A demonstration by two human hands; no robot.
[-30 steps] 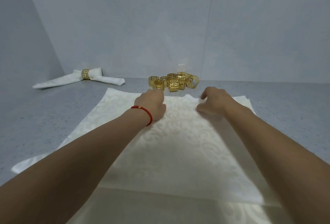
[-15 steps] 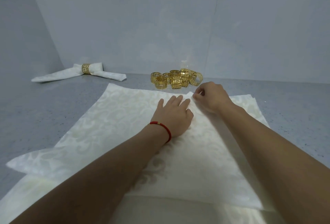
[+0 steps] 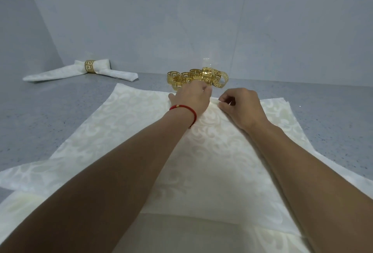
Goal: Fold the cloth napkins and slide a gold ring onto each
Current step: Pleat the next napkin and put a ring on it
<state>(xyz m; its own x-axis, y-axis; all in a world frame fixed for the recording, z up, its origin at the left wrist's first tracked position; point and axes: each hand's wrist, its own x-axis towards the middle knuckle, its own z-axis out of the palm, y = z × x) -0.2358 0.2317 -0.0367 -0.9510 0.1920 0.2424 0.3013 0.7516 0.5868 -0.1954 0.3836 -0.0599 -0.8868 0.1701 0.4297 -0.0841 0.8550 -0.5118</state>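
Right now both hands are working at the far edge of a cream patterned napkin [image 3: 212, 151] that is lying spread on the grey speckled tabletop [image 3: 50, 111], on top of more napkins [image 3: 30, 174] stacked beneath it. Left hand [image 3: 191, 99], wearing a red bracelet [image 3: 184, 109], is reaching over the far corner with fingers curled; whether it is pinching cloth or just touching it, I cannot tell. Right hand [image 3: 240, 105] is sitting just beside it, thumb and fingers pinching the napkin's far edge. A pile of gold rings [image 3: 201, 77] is lying on the tabletop just beyond the left hand's knuckles, near the wall. Far left, well apart, a finished napkin [image 3: 80, 71] is lying folded with a gold ring [image 3: 89, 66] around its middle.
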